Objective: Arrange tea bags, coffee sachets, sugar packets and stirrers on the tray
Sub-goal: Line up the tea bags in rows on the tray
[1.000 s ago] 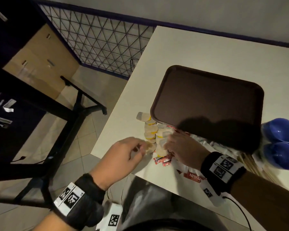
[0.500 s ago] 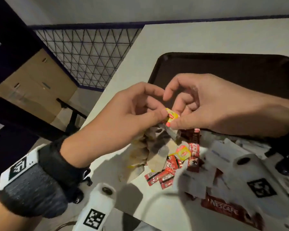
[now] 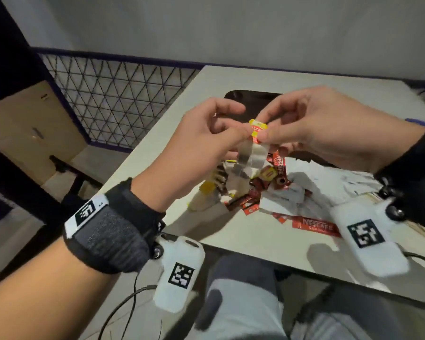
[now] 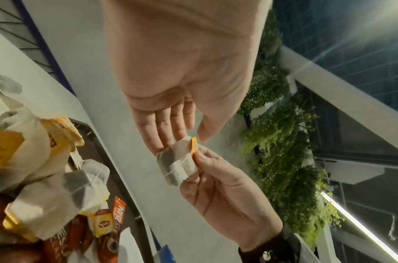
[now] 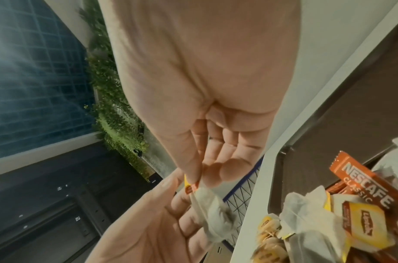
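A white paper tea bag (image 3: 249, 158) with a yellow and red label tag (image 3: 257, 128) hangs in the air at the centre of the head view, above the heap on the worktop. Both hands meet at it. The right hand (image 3: 324, 130), coming in from the right of the frame, has its grip on the tag, pinched between thumb and forefinger; the right wrist view shows the same pinch on the tag's edge (image 5: 188, 186). The left hand (image 3: 196, 153), from the lower left, has its grip closed on the tea bag just below the tag, fingertips touching the paper; in the left wrist view the bag (image 4: 177, 164) lies against the left fingers (image 4: 164, 128), with the thumb near the tag (image 4: 193, 146).

Under the hands lies a mixed heap (image 3: 260, 190) of white tea bags, yellow tags, red coffee sachets and white paper packets, near the front edge of the pale worktop (image 3: 231, 231). One long red Nescafe sachet (image 3: 315, 228) lies flat at the heap's near side. Behind the hands a corner of the dark brown plastic tray (image 3: 245, 96) shows, most of it hidden. A black wire mesh panel (image 3: 118, 99) fills the upper left.
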